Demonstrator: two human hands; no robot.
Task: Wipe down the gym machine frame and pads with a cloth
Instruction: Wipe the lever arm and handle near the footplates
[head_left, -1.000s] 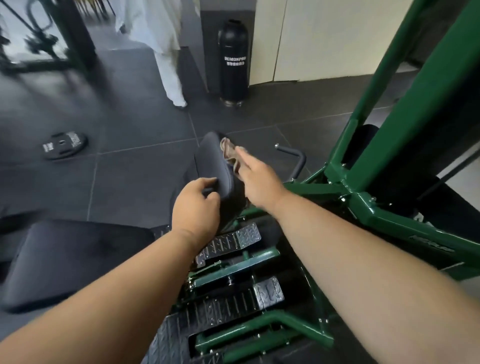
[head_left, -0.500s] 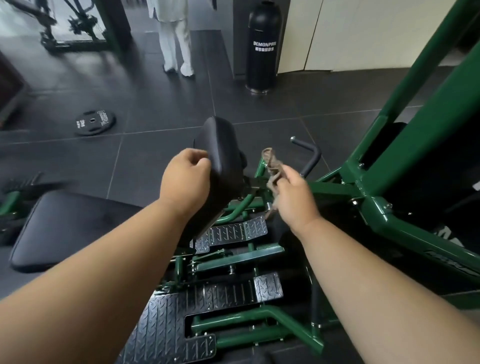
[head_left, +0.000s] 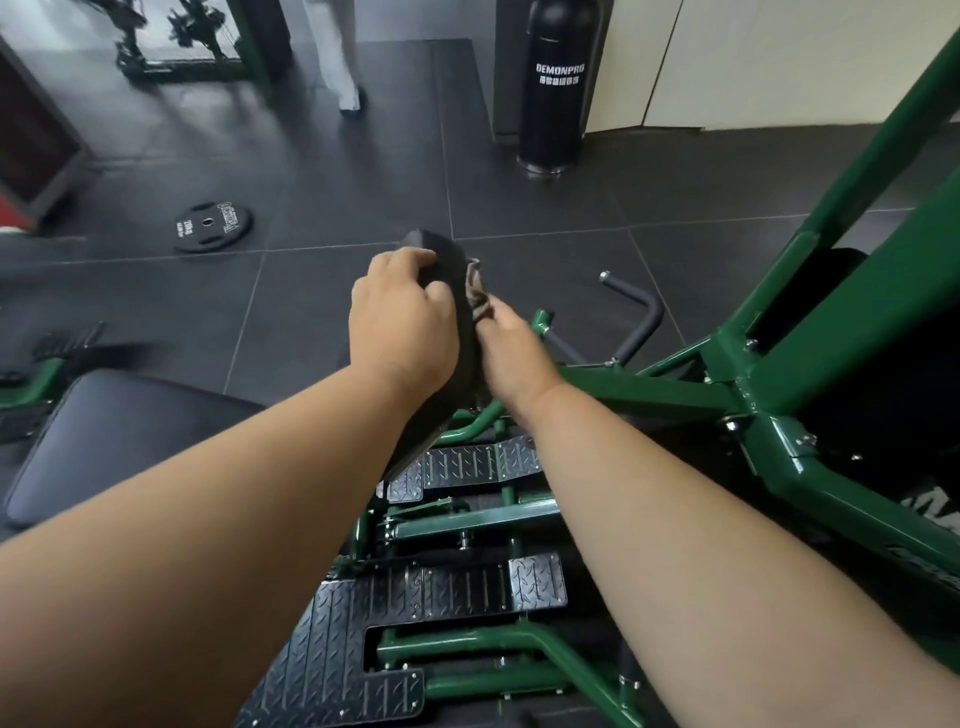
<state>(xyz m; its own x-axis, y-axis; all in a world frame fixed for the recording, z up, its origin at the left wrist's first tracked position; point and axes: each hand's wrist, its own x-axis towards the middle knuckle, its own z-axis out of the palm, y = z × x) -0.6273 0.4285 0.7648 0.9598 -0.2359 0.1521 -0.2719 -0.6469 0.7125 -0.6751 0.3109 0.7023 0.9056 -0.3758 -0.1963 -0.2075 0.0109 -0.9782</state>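
left grip clasps black pad | right grip pinches cloth (crumpled, grey-brown)

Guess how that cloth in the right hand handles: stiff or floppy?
Probably floppy: the cloth bunches in crumpled folds against the pad above the right hand. Likely light, since fingers alone seem to hold it. The left hand grips the pad, perhaps to steady it.

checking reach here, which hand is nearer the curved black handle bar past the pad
Right. The right hand, pinching the cloth against the pad, sits just left of the handle bar. The left hand grips the pad's far side.
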